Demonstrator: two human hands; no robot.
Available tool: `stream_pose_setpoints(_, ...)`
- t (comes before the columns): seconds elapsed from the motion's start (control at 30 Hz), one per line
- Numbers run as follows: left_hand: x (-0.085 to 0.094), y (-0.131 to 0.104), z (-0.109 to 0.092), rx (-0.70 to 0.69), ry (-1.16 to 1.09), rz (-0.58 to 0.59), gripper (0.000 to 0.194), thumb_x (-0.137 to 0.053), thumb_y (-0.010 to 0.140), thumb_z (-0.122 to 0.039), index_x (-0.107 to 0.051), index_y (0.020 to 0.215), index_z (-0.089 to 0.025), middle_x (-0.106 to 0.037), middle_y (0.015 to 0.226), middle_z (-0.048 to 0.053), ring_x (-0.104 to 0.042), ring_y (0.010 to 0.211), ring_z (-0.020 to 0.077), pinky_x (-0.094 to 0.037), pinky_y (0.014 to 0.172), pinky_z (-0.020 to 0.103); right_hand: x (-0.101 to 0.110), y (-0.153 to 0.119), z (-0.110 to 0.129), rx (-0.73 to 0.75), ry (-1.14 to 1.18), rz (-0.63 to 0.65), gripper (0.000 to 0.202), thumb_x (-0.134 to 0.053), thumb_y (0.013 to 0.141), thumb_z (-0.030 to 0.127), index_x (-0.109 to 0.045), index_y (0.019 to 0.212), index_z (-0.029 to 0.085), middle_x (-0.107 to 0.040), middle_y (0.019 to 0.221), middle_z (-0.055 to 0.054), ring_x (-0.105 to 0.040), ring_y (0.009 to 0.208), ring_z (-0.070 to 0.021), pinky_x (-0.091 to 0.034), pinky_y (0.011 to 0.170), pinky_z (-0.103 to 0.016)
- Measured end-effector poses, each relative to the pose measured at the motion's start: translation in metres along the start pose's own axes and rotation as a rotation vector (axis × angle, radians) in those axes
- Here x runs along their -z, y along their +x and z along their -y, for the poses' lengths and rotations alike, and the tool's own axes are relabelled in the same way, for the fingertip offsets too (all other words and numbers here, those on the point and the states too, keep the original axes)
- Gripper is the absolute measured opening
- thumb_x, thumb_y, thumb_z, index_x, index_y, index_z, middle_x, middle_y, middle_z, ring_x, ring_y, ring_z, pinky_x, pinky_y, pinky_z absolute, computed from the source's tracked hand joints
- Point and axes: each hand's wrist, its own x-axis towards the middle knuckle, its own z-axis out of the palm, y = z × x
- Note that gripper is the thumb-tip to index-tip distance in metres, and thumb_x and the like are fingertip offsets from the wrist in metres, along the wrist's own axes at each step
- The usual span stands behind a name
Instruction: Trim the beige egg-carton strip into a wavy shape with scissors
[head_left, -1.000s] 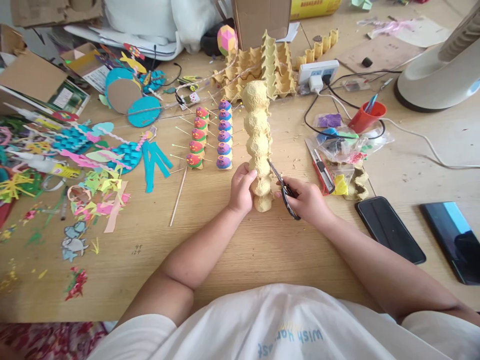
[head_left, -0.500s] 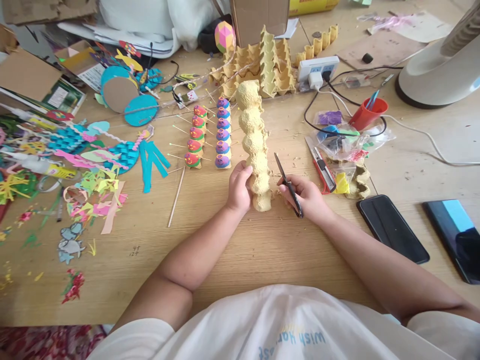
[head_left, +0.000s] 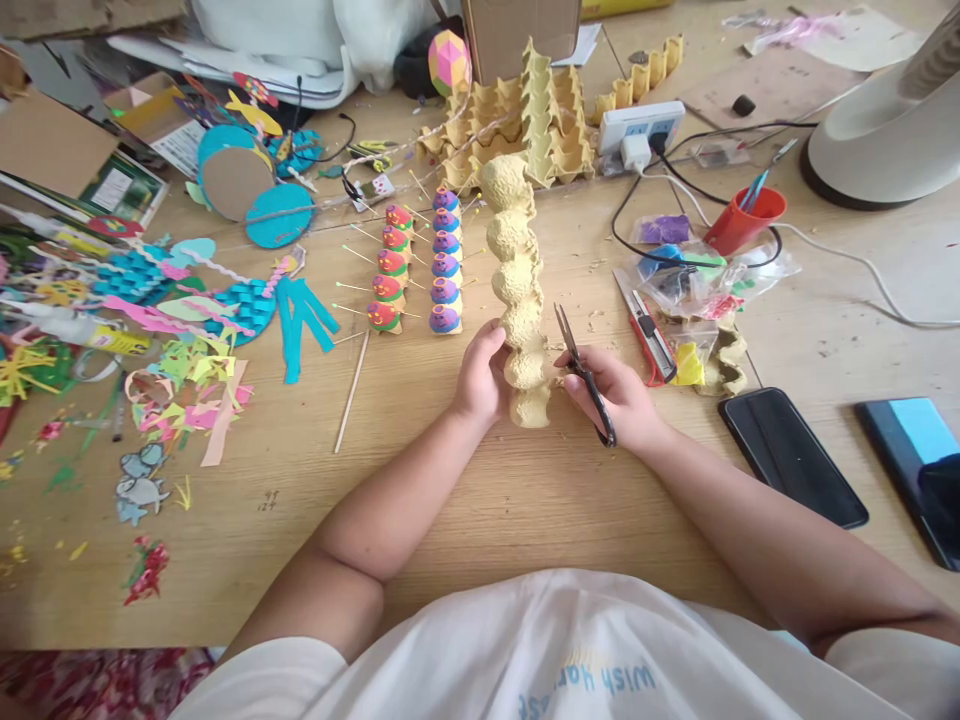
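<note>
My left hand (head_left: 484,372) is closed on the left side of a long egg carton strip (head_left: 516,285), a pale yellow row of bumpy cups held pointing away from me. Its fingers pass behind the strip and are partly hidden. Just right of the strip, my right hand (head_left: 619,395) grips black-handled scissors (head_left: 589,380); their blades point away from me, slightly parted, and do not touch the carton. Left of the strip stand two painted cup rows: a purple-blue caterpillar (head_left: 446,265) and a red-green caterpillar (head_left: 390,270) with pins sticking out.
Egg tray pieces (head_left: 480,140) and a power strip (head_left: 641,120) lie at the back. To the right are a utility knife (head_left: 651,338), a red cup (head_left: 742,225) and a black phone (head_left: 791,455). Paper scraps (head_left: 184,385) cover the left; a thin stick (head_left: 351,395) lies nearer.
The scissor blades have opened slightly. The strip has shifted a little to the right in view, and its far end is turned slightly; both hands keep their hold.
</note>
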Motion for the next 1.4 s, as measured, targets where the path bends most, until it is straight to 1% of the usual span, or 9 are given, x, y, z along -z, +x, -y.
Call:
stream_pose_setpoints(0.1,-0.003,-0.003,-0.006,0.080,-0.025,-0.038,0.022,-0.062,0.097,-0.040,-0.073,0.095,-0.021,-0.079,0.088,0.005,-0.078,0.084,0.0207,-0.061,0.071,0.029,0.003,0.001,-0.003,0.169,-0.287,-0.143,0.039,-0.075,0.097,0.056,-0.068,0.116,0.023,-0.061,0.076,0.002,-0.054,0.067,-0.0161,-0.043,0.065,-0.032)
stream_pose_setpoints(0.17,-0.005,-0.003,-0.013,0.134,-0.028,-0.067,0.026,-0.055,0.102,-0.035,-0.076,0.098,-0.020,-0.078,0.084,0.003,-0.072,0.069,0.0151,-0.056,0.060,0.023,0.006,0.004,-0.006,0.274,-0.454,-0.199,0.033,-0.074,0.097,0.047,-0.068,0.119,0.023,-0.065,0.080,-0.001,-0.059,0.072,-0.0191,-0.045,0.069,-0.034)
stream_pose_setpoints(0.3,-0.008,-0.003,-0.022,0.247,-0.010,-0.004,0.033,-0.053,0.105,-0.041,-0.075,0.092,-0.020,-0.070,0.072,0.003,-0.061,0.056,0.0122,-0.047,0.048,0.020,0.007,0.007,-0.011,0.404,-0.636,-0.195,0.028,-0.071,0.098,0.038,-0.068,0.121,0.022,-0.071,0.087,-0.005,-0.066,0.081,-0.0249,-0.050,0.076,-0.037)
stream_pose_setpoints(0.37,-0.008,-0.003,-0.023,0.282,0.013,-0.036,0.033,-0.061,0.102,-0.048,-0.073,0.088,-0.021,-0.067,0.069,0.003,-0.057,0.053,0.0119,-0.045,0.045,0.020,0.007,0.007,-0.011,0.432,-0.692,-0.194,0.029,-0.070,0.098,0.034,-0.068,0.124,0.021,-0.073,0.091,-0.007,-0.067,0.084,-0.0269,-0.051,0.078,-0.039)
stream_pose_setpoints(0.53,-0.004,0.001,-0.020,0.327,0.037,-0.070,0.037,-0.073,0.095,-0.059,-0.073,0.088,-0.023,-0.066,0.073,0.004,-0.055,0.052,0.0120,-0.042,0.043,0.022,0.007,0.005,-0.008,0.422,-0.803,-0.167,0.032,-0.068,0.098,0.030,-0.068,0.128,0.020,-0.076,0.100,-0.010,-0.069,0.091,-0.0295,-0.051,0.082,-0.040)
stream_pose_setpoints(0.7,0.001,0.003,-0.018,0.364,0.017,-0.045,0.036,-0.076,0.093,-0.059,-0.075,0.087,-0.023,-0.070,0.077,0.006,-0.056,0.054,0.0130,-0.044,0.043,0.023,0.006,0.003,-0.005,0.399,-0.890,-0.195,0.037,-0.066,0.101,0.036,-0.067,0.133,0.020,-0.076,0.101,-0.011,-0.068,0.094,-0.0313,-0.051,0.084,-0.042)
stream_pose_setpoints(0.9,-0.002,0.001,-0.020,0.352,0.056,-0.043,0.041,-0.071,0.096,-0.063,-0.076,0.087,-0.023,-0.069,0.075,0.007,-0.058,0.053,0.0133,-0.045,0.042,0.023,0.002,-0.001,-0.002,0.399,-1.000,-0.226,0.044,-0.067,0.101,0.042,-0.066,0.139,0.019,-0.076,0.107,-0.013,-0.067,0.103,-0.0336,-0.047,0.086,-0.043)
stream_pose_setpoints(1.27,-0.003,0.002,-0.019,0.314,0.117,-0.058,0.044,-0.072,0.093,-0.067,-0.073,0.085,-0.024,-0.063,0.069,0.005,-0.053,0.050,0.0132,-0.040,0.041,0.024,0.007,0.002,-0.005,0.379,-0.990,-0.207,0.033,-0.064,0.103,0.037,-0.069,0.132,0.022,-0.075,0.099,-0.010,-0.065,0.095,-0.0314,-0.046,0.083,-0.042)
stream_pose_setpoints(1.4,-0.004,0.001,-0.020,0.344,0.040,-0.070,0.040,-0.077,0.092,-0.061,-0.071,0.082,-0.023,-0.065,0.071,0.005,-0.053,0.052,0.0113,-0.040,0.040,0.020,0.009,0.003,-0.004,0.375,-0.982,-0.190,0.030,-0.062,0.106,0.036,-0.070,0.131,0.022,-0.074,0.093,-0.009,-0.065,0.090,-0.0296,-0.045,0.080,-0.039)
